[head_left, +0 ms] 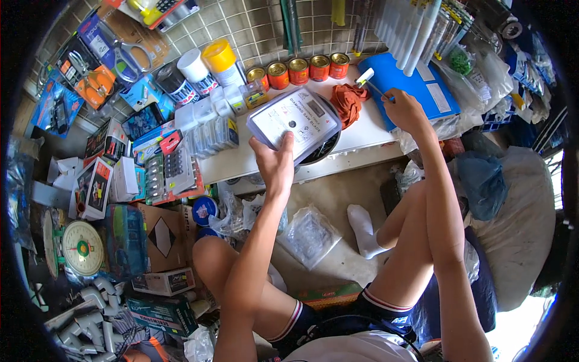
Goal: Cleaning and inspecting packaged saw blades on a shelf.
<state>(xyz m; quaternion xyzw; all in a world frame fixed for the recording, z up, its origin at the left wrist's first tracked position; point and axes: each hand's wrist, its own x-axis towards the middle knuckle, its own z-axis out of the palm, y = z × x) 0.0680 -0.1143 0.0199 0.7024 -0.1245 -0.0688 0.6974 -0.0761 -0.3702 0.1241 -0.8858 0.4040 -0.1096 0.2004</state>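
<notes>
My left hand (275,163) holds a flat clear plastic case (319,123) with a white printed card inside, the thumb pressed on its face. The case is tilted over the white bench, partly covering a round dark pan (322,152). My right hand (407,108) is closed on the thin handle of a small tool with a white head (365,76), perhaps a brush or mini roller. That hand is over a blue folder (398,75). Between the tool and the case lies a crumpled rust-red cloth (348,105).
Several small tins (298,71) line the back of the white bench (368,142). Spray cans (220,57) and boxed goods crowd the left, above a dial scale (83,247). A plastic-wrapped packet (309,235) lies on the floor between my legs. Bags (479,184) fill the right.
</notes>
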